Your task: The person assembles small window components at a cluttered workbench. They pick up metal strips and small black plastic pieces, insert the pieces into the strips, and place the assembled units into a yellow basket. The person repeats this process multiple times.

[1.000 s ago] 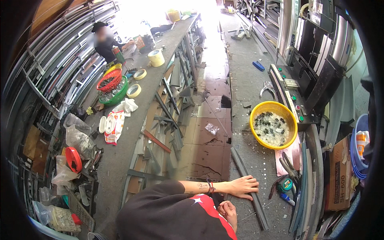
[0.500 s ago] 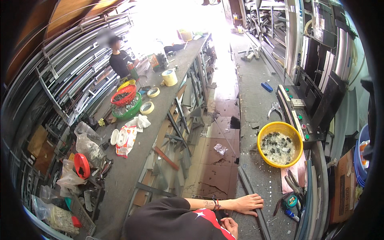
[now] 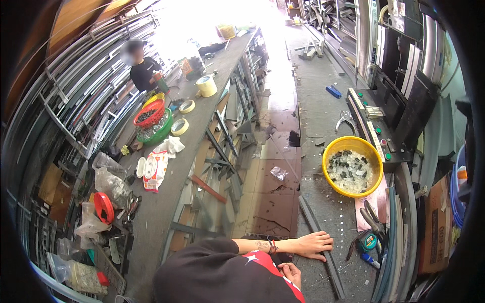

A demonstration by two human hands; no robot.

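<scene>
My left hand [image 3: 313, 245] reaches in from the left and lies flat, fingers stretched, across a long dark grey metal profile [image 3: 317, 234]. The profile lies lengthwise on the right-hand bench. Closer to me, my right hand [image 3: 290, 272] is closed with curled fingers, partly covered by my sleeve; what it holds, if anything, cannot be made out. Beyond the profile stands a yellow plastic basket [image 3: 380, 174] of small clear and black pieces. To the right of the left hand lie a teal tape measure [image 3: 370, 241], a blue marker-like object [image 3: 370, 260] and dark-handled pliers [image 3: 372, 217].
Metal pliers [image 3: 346, 122] and a blue tool [image 3: 333, 91] lie farther along the right bench [image 3: 318, 108], beside a black machine with green buttons [image 3: 378, 130]. A tiled aisle [image 3: 273, 207] separates it from the left bench [image 3: 189, 151], with tape rolls and baskets. A person [image 3: 144, 68] stands beyond.
The view has shifted slightly, so most surroundings sit a little higher and farther left. My left hand stays on the profile, and my right hand remains closed beside the sleeve.
</scene>
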